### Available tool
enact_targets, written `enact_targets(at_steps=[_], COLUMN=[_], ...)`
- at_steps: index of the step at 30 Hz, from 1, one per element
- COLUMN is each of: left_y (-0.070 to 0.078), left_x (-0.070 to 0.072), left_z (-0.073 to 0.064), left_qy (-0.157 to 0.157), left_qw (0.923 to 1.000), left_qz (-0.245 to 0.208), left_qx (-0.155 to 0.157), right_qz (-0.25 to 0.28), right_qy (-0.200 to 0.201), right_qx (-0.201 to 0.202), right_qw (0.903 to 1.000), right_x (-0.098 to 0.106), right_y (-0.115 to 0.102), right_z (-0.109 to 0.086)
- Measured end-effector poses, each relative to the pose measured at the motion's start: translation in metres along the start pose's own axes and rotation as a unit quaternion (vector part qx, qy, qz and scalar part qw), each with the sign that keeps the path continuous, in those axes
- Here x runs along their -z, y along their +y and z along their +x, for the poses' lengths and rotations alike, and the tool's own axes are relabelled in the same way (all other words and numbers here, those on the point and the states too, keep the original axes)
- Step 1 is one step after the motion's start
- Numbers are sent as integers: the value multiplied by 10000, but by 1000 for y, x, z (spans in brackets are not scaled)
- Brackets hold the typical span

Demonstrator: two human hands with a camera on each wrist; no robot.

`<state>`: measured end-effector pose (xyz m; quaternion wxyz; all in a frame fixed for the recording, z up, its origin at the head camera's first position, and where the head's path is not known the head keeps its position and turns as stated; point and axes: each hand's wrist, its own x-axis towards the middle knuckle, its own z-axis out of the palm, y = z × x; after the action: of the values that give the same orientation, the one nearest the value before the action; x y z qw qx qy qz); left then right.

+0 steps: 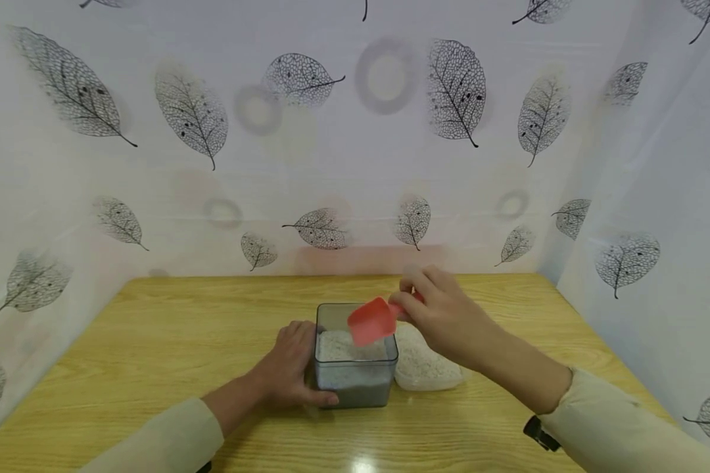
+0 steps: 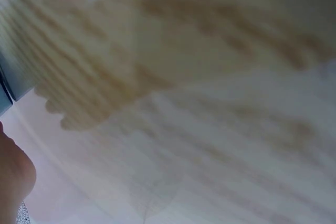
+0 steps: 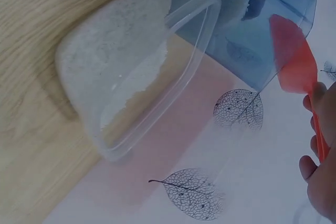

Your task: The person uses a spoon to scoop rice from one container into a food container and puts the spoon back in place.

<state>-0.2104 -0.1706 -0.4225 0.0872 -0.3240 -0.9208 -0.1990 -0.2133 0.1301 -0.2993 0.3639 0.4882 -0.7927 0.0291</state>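
My right hand (image 1: 444, 315) grips a red scoop (image 1: 371, 322) by its handle, its bowl tilted over the open top of a grey see-through square container (image 1: 357, 387). Whitish powder (image 1: 338, 343) fills part of that container. My left hand (image 1: 290, 368) holds the container's left side, the thumb across its front face. In the right wrist view the scoop's bowl (image 3: 296, 61) overlaps the container's upper wall. Just right of the container stands a clear plastic tub (image 3: 202, 40) with more whitish powder (image 3: 115, 40) in it.
Everything stands on a wood-grain table (image 1: 177, 341). Behind and on both sides hangs a pale curtain (image 1: 343, 151) printed with dark leaves. A black band (image 1: 541, 433) shows at the right sleeve.
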Motion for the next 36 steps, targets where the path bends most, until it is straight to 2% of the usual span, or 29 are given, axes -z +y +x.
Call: enact_targets(at_steps=[5, 9, 12, 16, 21, 24, 26, 30, 36], left_y=[1, 1, 1, 1, 0, 0, 0, 1, 1], left_x=[0, 0, 0, 0, -1, -2, -2, -1, 0], left_z=[1, 1, 1, 1, 1, 1, 1, 1, 0], left_qy=[33, 10, -52, -57, 63, 60, 39, -25, -103], left_qw=[10000, 9999, 9998, 9999, 10000, 10000, 10000, 9999, 9998], left_qz=[-26, -93, -135, -107, -59, -72, -80, -110, -74], left_qx=[11, 41, 100, 104, -11, -14, 3, 53, 144], right_qz=[-574, -1088, -1200, -739, 353, 737, 831, 927, 928], right_qy=[-727, -1439, -1865, -2336, -2920, -2948, -2925, -2886, -2703], right_qx=[459, 784, 801, 547, -168, -487, -565, -633, -640], right_qw=[9946, 9805, 9718, 9680, 9556, 9515, 9510, 9508, 9562], right_x=[4, 6, 5, -2, -11, -13, -14, -15, -17], right_y=[-6, -13, -18, -24, -31, -33, -33, -34, -34], right_z=[16, 27, 31, 33, 30, 29, 29, 26, 25])
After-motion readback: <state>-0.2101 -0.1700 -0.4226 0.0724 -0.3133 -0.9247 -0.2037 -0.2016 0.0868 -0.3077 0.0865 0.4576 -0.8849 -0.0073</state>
